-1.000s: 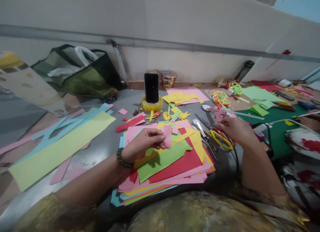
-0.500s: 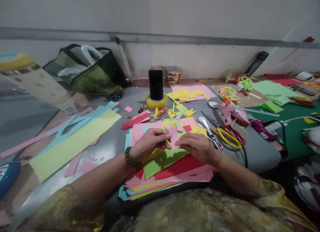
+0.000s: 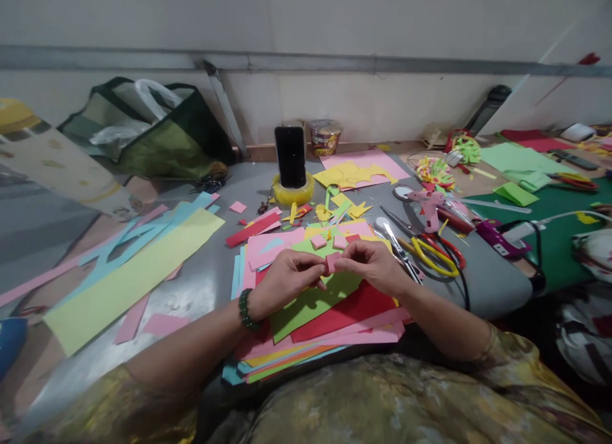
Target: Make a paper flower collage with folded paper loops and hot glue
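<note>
Between my two hands is a small piece of pink paper (image 3: 333, 262), folded down to about a square. My left hand (image 3: 291, 277) pinches its left edge with thumb and fingertips. On the opposite edge, the fingers of my right hand (image 3: 375, 267) are closed as well. Below them lies a stack of coloured paper, with a green sheet (image 3: 296, 316) and a red sheet (image 3: 339, 313) near the top. Just beyond my fingers, two small pink squares (image 3: 318, 241) rest on the stack.
Scissors with yellow handles (image 3: 433, 256), silver scissors (image 3: 399, 250) and a pink glue gun (image 3: 428, 208) lie to the right. A phone (image 3: 291, 157) leans upright in a yellow tape roll (image 3: 292, 192). Paper strips (image 3: 138, 272) and a green bag (image 3: 157, 144) are left.
The pink paper in my hands was a longer strip and is now folded shorter. My hands have come closer together around it. The view has shifted slightly.
</note>
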`<state>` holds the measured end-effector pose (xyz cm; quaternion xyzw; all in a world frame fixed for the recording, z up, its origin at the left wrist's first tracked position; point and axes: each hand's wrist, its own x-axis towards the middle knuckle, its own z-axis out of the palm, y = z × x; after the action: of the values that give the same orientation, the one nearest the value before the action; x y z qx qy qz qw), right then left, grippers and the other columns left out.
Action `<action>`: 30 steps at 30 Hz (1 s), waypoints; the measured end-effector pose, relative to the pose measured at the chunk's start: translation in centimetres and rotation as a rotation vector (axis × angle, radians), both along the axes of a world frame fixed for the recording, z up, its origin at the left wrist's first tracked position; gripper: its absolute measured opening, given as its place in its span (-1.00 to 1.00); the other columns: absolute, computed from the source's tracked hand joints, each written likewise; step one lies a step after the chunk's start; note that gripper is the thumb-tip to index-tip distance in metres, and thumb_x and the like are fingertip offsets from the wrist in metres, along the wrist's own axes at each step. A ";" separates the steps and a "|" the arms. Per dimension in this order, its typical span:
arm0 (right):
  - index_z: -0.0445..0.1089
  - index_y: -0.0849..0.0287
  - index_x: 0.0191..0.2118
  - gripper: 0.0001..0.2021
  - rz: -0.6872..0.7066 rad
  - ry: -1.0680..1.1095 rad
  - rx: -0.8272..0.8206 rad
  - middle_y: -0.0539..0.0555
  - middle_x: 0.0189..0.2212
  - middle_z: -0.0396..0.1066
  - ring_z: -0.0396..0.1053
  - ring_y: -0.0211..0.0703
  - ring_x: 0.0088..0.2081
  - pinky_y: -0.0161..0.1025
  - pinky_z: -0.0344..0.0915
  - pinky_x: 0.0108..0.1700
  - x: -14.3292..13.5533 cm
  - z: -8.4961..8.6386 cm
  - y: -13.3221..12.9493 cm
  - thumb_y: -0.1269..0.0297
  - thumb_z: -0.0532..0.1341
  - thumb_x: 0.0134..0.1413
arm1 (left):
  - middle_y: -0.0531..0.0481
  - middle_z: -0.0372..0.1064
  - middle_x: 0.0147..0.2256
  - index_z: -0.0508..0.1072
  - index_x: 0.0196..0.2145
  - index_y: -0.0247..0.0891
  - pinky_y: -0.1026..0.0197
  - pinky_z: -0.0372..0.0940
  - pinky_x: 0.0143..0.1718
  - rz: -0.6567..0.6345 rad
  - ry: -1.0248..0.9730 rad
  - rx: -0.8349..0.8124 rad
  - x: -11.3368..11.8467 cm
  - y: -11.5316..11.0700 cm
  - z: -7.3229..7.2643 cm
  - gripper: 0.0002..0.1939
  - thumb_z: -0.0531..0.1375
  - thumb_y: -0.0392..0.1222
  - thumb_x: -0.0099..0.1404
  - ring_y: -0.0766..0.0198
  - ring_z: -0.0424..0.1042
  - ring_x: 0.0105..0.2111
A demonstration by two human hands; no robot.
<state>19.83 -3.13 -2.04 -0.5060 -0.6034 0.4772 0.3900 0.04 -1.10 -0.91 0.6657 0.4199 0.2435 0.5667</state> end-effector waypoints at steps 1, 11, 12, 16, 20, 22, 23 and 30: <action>0.36 0.18 -0.54 -0.46 0.004 -0.006 -0.013 -0.11 -0.66 0.18 0.02 -0.37 -0.57 -0.34 -0.03 -0.55 0.0 0.0 0.0 -0.29 0.36 -0.18 | -0.03 0.52 -0.53 0.56 -0.48 -0.29 0.33 0.31 -0.49 -0.002 0.003 0.005 0.0 0.0 0.0 -0.78 0.21 -0.10 0.16 0.24 0.53 -0.52; 0.35 0.17 -0.54 -0.53 0.013 -0.037 -0.021 -0.11 -0.66 0.17 0.03 -0.36 -0.57 -0.33 -0.05 -0.55 -0.1 0.3 -0.1 -0.19 0.35 -0.13 | -0.01 0.52 -0.56 0.56 -0.45 -0.29 0.35 0.30 -0.48 -0.034 0.024 0.054 0.0 -0.1 -0.3 -0.80 0.16 -0.19 0.20 0.28 0.50 -0.53; 0.35 0.17 -0.55 -0.53 0.011 -0.039 -0.022 -0.12 -0.66 0.16 0.03 -0.36 -0.57 -0.33 -0.05 -0.54 0.0 0.3 -0.1 -0.19 0.35 -0.13 | -0.01 0.53 -0.56 0.56 -0.45 -0.29 0.35 0.30 -0.48 -0.034 0.024 0.060 0.0 -0.1 -0.4 -0.80 0.16 -0.19 0.20 0.28 0.50 -0.53; 0.34 0.17 -0.54 -0.54 0.018 -0.031 -0.028 -0.14 -0.67 0.12 0.00 -0.37 -0.57 -0.32 -0.04 -0.54 0.0 0.3 0.0 -0.18 0.35 -0.13 | -0.01 0.53 -0.55 0.57 -0.44 -0.29 0.35 0.30 -0.49 -0.041 0.027 0.087 0.0 -0.1 -0.6 -0.79 0.16 -0.18 0.20 0.28 0.50 -0.53; 0.35 0.17 -0.54 -0.55 0.025 -0.022 -0.023 -0.14 -0.66 0.13 -0.01 -0.37 -0.58 -0.32 -0.02 -0.53 0.0 0.0 0.1 -0.17 0.35 -0.12 | -0.02 0.55 -0.53 0.58 -0.42 -0.29 0.35 0.30 -0.49 -0.055 0.027 0.108 -0.1 -0.2 -0.9 -0.78 0.16 -0.16 0.20 0.27 0.50 -0.53; 0.33 0.16 -0.54 -0.55 0.032 -0.018 -0.015 -0.12 -0.65 0.17 0.02 -0.37 -0.57 -0.32 0.01 -0.52 0.0 -0.1 0.1 -0.15 0.36 -0.11 | -0.03 0.55 -0.52 0.59 -0.40 -0.29 0.34 0.30 -0.49 -0.057 0.026 0.120 -0.1 -0.2 -1.0 -0.77 0.16 -0.15 0.20 0.26 0.51 -0.52; 0.33 0.16 -0.54 -0.56 0.030 -0.019 -0.008 -0.11 -0.63 0.20 0.04 -0.36 -0.56 -0.32 0.02 -0.51 0.0 -0.2 0.2 -0.15 0.37 -0.11 | -0.03 0.56 -0.51 0.59 -0.40 -0.29 0.34 0.30 -0.49 -0.058 0.024 0.127 -0.1 -0.2 -1.0 -0.76 0.15 -0.14 0.20 0.26 0.51 -0.52; 0.30 0.14 -0.46 -0.55 0.002 0.079 -0.019 -0.03 -0.45 0.39 0.23 -0.31 -0.47 -0.29 0.18 -0.42 -0.3 -0.2 0.1 -0.07 0.47 -0.24 | -0.02 0.53 -0.56 0.60 -0.40 -0.30 0.35 0.27 -0.52 -0.083 0.035 0.180 -0.1 -0.1 -1.2 -0.73 0.15 -0.11 0.22 0.30 0.46 -0.55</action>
<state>19.58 -3.05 -2.22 -0.4898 -0.5836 0.5028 0.4083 -0.09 -1.24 -2.06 0.7348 0.3782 0.2448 0.5070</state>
